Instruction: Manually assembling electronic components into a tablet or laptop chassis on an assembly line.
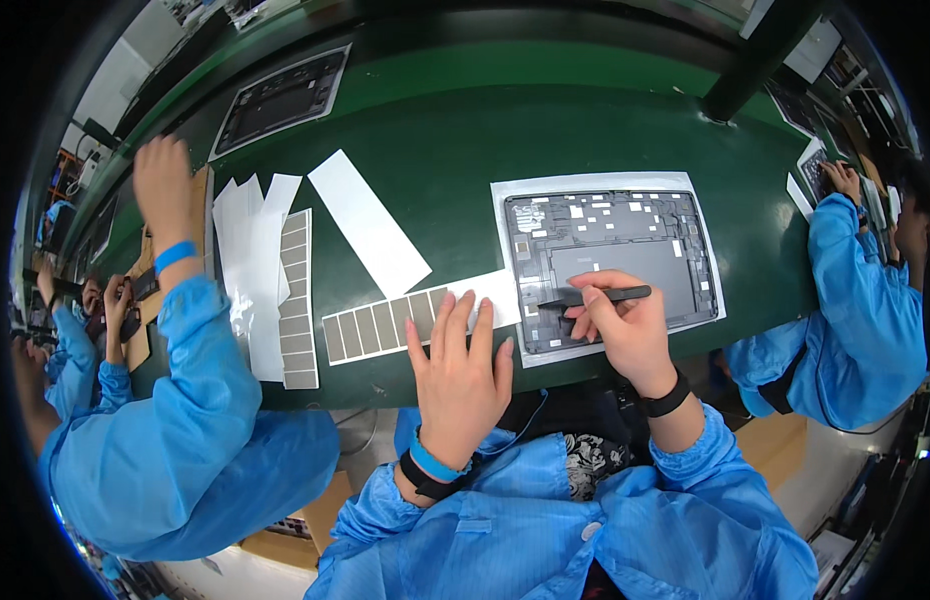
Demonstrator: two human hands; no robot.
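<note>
My left hand (pixel 459 375) lies with its fingers spread on a white strip of grey rectangular stickers (pixel 363 332), close to the left edge of a tablet housing. Black tweezers (pixel 628 293) are pinched in my right hand (pixel 625 325), their tip pointing left over the housing's lower left part. The dark grey tablet housing (pixel 615 262) rests inner side up on a white protective sheet (pixel 593 183), with several small white pads stuck on it. My right hand covers part of its lower edge.
A blank white strip (pixel 370 225) lies left of the housing, beside a pile of white sheets (pixel 247 270) and another sticker strip (pixel 298 300). A second housing (pixel 282 100) sits at the back left. Co-workers in blue sleeves (pixel 200 350) flank me. A post (pixel 745 80) stands far right.
</note>
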